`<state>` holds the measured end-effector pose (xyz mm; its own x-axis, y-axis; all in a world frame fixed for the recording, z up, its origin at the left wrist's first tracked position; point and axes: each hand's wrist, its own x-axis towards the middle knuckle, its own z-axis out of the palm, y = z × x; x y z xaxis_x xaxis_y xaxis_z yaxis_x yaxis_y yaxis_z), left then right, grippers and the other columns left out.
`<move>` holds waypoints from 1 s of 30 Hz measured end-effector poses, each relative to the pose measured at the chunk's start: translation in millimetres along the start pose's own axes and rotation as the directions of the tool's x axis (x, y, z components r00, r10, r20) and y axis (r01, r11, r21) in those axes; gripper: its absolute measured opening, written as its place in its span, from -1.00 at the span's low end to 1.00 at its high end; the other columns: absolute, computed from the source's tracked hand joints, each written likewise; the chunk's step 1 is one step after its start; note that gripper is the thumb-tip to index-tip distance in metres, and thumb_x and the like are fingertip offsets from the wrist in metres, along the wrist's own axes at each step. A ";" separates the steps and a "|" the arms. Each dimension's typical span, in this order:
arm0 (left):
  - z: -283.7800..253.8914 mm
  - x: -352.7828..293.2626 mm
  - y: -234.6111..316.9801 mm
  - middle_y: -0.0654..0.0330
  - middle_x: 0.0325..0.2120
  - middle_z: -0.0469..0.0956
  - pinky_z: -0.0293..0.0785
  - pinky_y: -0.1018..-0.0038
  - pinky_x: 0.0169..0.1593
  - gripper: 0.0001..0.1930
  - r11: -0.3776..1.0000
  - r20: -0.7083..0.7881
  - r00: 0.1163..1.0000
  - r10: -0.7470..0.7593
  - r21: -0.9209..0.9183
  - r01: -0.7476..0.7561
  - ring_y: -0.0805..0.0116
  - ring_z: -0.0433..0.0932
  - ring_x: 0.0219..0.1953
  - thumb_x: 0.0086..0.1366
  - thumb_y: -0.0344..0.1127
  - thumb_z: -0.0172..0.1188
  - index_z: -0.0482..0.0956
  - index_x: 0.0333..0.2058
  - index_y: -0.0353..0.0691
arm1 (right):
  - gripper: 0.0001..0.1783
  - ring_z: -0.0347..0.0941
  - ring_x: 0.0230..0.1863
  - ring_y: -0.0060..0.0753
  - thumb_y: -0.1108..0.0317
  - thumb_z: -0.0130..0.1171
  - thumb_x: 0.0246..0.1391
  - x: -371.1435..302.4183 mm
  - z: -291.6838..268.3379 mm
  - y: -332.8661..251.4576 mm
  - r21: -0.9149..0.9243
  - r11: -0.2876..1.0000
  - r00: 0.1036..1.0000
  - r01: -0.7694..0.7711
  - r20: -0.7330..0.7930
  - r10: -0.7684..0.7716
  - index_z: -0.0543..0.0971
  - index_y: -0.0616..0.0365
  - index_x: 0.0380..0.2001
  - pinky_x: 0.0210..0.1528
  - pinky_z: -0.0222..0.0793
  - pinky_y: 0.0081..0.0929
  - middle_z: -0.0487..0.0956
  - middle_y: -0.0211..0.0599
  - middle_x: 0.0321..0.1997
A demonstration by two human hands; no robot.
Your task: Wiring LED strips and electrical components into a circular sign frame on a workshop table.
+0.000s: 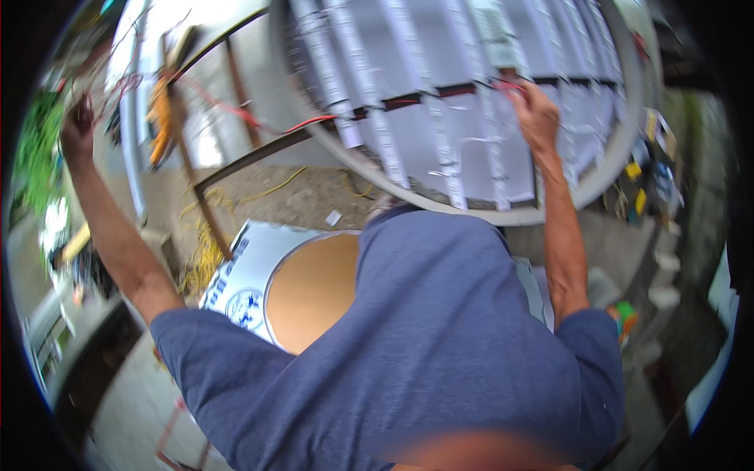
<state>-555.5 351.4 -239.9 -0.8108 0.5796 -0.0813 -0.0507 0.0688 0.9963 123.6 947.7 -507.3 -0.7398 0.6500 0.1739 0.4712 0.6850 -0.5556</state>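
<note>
A large round panel (369,176) with a pale rim stands in front of me, crossed by several white strips that look like LED light strips (451,141) and by a dark crossbar. My right hand (538,114) is closed in a pinch at this crossbar, on a thin red wire (506,82). Far out to the left, my left hand (76,129) is raised and closed, with thin red strands beside its fingers; motion blurs it. A red wire (310,123) runs from the panel's left edge over a metal frame toward the left.
A rusty metal frame (259,153) holds an orange-handled tool (160,118). Below lie a tangled yellow cord (206,263) and a white printed board (243,275) with a round tan area (314,294). Assorted clutter (656,169) lies to the right.
</note>
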 end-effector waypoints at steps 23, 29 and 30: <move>681.8 -151.6 -257.8 -0.10 -0.34 0.67 0.64 0.15 -0.24 -0.87 0.412 0.507 0.861 -0.036 0.793 -0.449 -0.14 0.68 -0.32 0.06 -0.45 0.29 0.68 -0.36 -0.31 | -0.80 0.53 -0.21 -0.23 0.32 0.28 0.14 -13.0 -15.3 5.2 0.100 0.995 0.999 0.017 -0.047 -0.013 0.65 0.07 -0.17 -0.05 0.45 -0.30 0.69 -0.35 -0.23; 707.0 -149.0 -273.5 0.00 -0.39 0.62 0.62 0.12 -0.27 -0.91 0.280 0.506 0.858 0.089 0.814 -0.509 -0.07 0.67 -0.35 0.07 -0.46 0.21 0.62 -0.40 -0.27 | -0.78 0.55 -0.20 -0.23 0.29 0.28 0.16 -11.0 -21.2 9.0 0.122 0.993 1.000 -0.001 0.001 0.001 0.66 0.10 -0.15 -0.06 0.47 -0.30 0.70 -0.32 -0.25; 709.4 -147.6 -276.8 0.00 -0.39 0.62 0.62 0.12 -0.27 -0.91 0.279 0.505 0.858 0.088 0.815 -0.508 -0.07 0.67 -0.35 0.07 -0.46 0.21 0.62 -0.40 -0.27 | -0.78 0.55 -0.20 -0.23 0.29 0.28 0.16 -10.5 -21.2 11.5 0.123 0.992 1.000 0.000 0.002 0.000 0.66 0.10 -0.15 -0.06 0.47 -0.30 0.70 -0.32 -0.25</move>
<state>-8.2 822.9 -522.4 -0.4060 0.9139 0.0050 0.8731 0.3862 0.2977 147.0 955.7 -498.3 -0.7407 0.6493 0.1725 0.4085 0.6391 -0.6517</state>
